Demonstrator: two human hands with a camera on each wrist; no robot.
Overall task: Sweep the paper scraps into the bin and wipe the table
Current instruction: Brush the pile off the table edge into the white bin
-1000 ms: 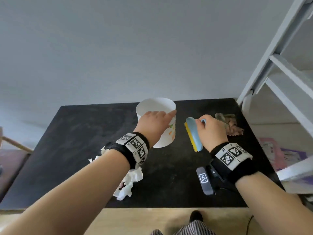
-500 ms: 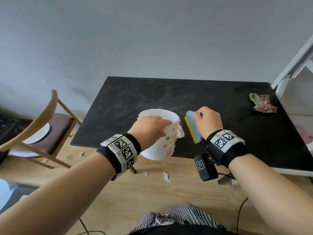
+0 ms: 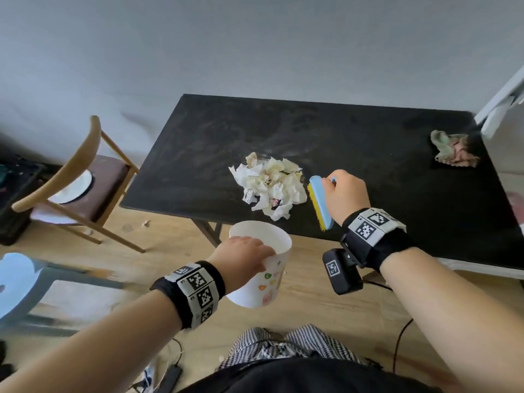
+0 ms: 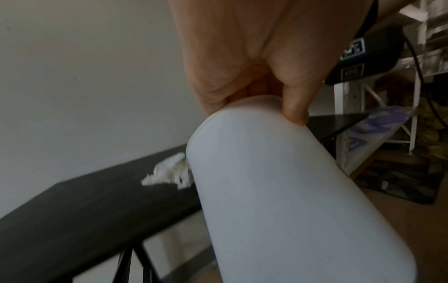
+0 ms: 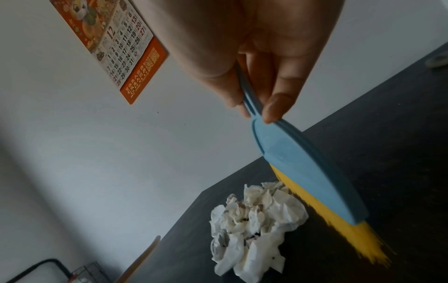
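Observation:
A heap of crumpled white paper scraps [image 3: 269,189] [image 5: 254,227] [image 4: 167,173] lies on the black table [image 3: 368,154] near its front edge. My right hand [image 3: 344,195] [image 5: 254,76] grips the handle of a blue brush with yellow bristles [image 3: 319,202] [image 5: 312,183], held just right of the heap. My left hand [image 3: 243,258] [image 4: 254,67] pinches the rim of a white bin with coloured stickers [image 3: 261,265] [image 4: 290,201]. The bin hangs in the air below the table's front edge, in front of the heap.
A crumpled greenish-pink rag [image 3: 453,148] lies at the table's far right corner. A wooden chair [image 3: 73,188] stands left of the table, a light blue stool [image 3: 19,282] nearer me. A white shelf frame [image 3: 502,100] borders the right side. Small scraps [image 3: 146,222] dot the wooden floor.
My left hand has carried the bin off the table and down below its front edge. The view has pulled back, so the paper heap shows in full. The brush has stayed beside the heap.

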